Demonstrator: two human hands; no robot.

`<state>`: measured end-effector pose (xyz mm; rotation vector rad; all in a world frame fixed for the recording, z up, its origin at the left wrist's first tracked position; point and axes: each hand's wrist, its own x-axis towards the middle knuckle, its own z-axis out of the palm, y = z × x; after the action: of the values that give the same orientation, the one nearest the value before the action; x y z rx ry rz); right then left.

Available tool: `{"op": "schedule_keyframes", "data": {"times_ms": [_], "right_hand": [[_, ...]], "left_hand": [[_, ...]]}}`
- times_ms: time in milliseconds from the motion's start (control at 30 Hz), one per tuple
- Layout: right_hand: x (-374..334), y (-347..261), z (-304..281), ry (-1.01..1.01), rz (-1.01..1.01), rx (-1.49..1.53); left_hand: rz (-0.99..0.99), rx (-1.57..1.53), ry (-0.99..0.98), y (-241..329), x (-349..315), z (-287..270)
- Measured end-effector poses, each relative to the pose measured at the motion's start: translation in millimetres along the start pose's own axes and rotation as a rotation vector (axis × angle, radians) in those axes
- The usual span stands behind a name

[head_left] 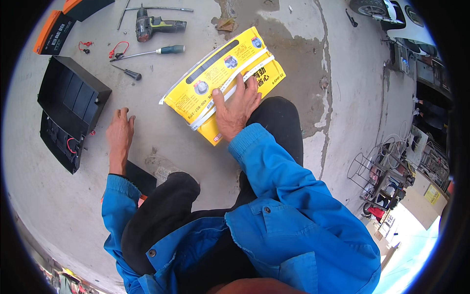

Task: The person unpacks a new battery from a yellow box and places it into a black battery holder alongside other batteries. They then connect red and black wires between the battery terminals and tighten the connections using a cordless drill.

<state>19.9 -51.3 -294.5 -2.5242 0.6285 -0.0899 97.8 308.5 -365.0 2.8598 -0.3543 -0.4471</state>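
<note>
A yellow printed box, bound with white straps, is tilted across the view just ahead of my knees. My right hand lies over its near side, thumb and bent fingers gripping at the straps; part of the fingertips is hidden. Off to the left, my left hand hangs over the floor, empty, with its fingers loosely apart. Beside it stands an open black plastic case, whose hinged part holds a short red wire.
A cordless drill, a long screwdriver and a short screwdriver lie on the concrete floor. Red leads are near them. Orange-and-black boxes stand at far left. A wire rack stands at right.
</note>
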Motion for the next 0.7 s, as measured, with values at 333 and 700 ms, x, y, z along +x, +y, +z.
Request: {"op": "schedule_keyframes", "data": {"times_ms": [333, 700], "right_hand": [[-7.5, 43.1, -42.6, -0.085, -0.152, 0.301], [-5.6, 45.4, -86.3, -0.222, -0.062, 0.357]], "left_hand": [[0.436, -0.370, 0.116, 161.9, -8.2, -65.2], [0.365, -0.242, 0.183, 183.6, -17.1, -60.1]]}}
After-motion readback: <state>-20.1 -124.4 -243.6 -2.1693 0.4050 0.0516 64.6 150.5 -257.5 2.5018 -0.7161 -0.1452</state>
